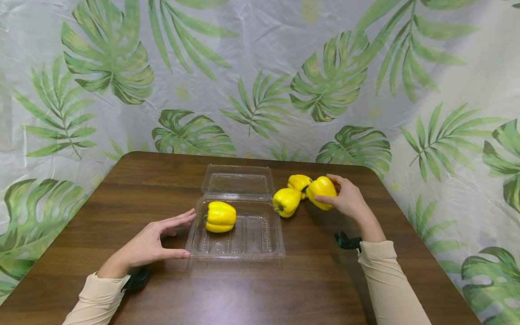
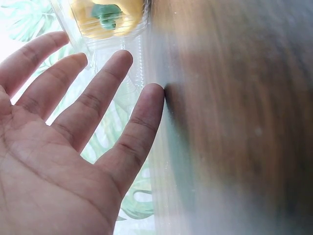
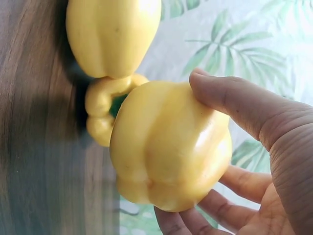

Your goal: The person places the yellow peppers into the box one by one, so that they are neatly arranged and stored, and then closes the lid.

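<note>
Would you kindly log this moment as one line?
left hand: beside clear container; right hand: holds yellow pepper; container: lid open, one pepper inside; two peppers on table

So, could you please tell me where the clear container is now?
In the head view, the clear container lies open on the table, just right of the left hand, with one yellow pepper inside.

No text, label, brand, number or sign can be read in any view: not on the yellow peppers [image 1: 221,217], the clear plastic box [image 1: 253,234], the wrist cameras [image 1: 346,240] or the leaf-print cloth [image 1: 264,54] behind the bench [image 1: 325,284].
</note>
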`<state>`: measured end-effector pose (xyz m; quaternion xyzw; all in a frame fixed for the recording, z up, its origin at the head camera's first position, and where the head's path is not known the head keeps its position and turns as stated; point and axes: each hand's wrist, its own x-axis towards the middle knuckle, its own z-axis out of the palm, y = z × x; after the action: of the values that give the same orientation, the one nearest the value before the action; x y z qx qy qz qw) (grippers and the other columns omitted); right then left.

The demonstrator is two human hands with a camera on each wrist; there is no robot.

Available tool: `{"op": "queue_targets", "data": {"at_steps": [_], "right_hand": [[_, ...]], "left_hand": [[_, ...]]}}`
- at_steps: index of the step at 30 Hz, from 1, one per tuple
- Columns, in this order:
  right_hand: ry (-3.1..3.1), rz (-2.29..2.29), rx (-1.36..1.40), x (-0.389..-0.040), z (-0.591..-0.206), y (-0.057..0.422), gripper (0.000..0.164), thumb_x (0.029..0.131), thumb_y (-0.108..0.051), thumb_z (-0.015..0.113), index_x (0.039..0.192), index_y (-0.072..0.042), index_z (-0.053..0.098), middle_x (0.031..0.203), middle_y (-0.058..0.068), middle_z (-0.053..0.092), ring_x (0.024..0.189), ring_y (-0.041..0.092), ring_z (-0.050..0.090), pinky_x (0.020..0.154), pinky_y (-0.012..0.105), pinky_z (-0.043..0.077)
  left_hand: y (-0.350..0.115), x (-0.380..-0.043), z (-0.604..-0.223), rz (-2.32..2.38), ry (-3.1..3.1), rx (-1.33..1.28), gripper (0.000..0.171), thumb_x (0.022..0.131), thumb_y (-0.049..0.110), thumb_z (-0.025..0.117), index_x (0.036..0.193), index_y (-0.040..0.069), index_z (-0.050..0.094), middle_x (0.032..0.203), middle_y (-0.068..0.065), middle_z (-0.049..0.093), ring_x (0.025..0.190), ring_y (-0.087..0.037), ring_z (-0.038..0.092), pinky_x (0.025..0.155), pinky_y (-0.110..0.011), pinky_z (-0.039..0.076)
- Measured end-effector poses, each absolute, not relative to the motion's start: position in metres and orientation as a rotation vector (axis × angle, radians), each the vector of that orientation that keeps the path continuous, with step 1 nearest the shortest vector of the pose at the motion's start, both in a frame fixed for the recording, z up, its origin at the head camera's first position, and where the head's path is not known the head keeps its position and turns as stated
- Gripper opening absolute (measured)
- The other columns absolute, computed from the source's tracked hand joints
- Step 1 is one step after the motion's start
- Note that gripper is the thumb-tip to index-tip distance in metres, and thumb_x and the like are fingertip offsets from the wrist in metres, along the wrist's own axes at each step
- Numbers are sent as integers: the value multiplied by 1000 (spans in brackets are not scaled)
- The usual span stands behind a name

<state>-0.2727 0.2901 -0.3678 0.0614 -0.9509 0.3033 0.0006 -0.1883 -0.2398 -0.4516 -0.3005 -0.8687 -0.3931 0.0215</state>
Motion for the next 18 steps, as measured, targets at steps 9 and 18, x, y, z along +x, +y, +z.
{"op": "queue_targets", "data": {"at_steps": [9, 18], "right_hand": [[-2968, 1007, 243, -268, -363, 282, 93, 95, -46, 82, 164, -1, 39, 159, 28, 52, 141, 47, 56, 110, 60, 54], [-2967, 997, 296, -265, -355, 271, 91, 95, -45, 82, 163, -1, 41, 160, 26, 52, 142, 46, 56, 113, 61, 51]], "left_hand": [[-239, -187, -451, -1213, -2696, -924, 91, 85, 37, 93, 162, 15, 50, 168, -8, 48, 135, -16, 67, 101, -38, 61], [-239, -187, -451, -1217, -2699, -916, 91, 85, 37, 93, 162, 17, 50, 168, -7, 48, 134, -21, 68, 101, -37, 61]]}}
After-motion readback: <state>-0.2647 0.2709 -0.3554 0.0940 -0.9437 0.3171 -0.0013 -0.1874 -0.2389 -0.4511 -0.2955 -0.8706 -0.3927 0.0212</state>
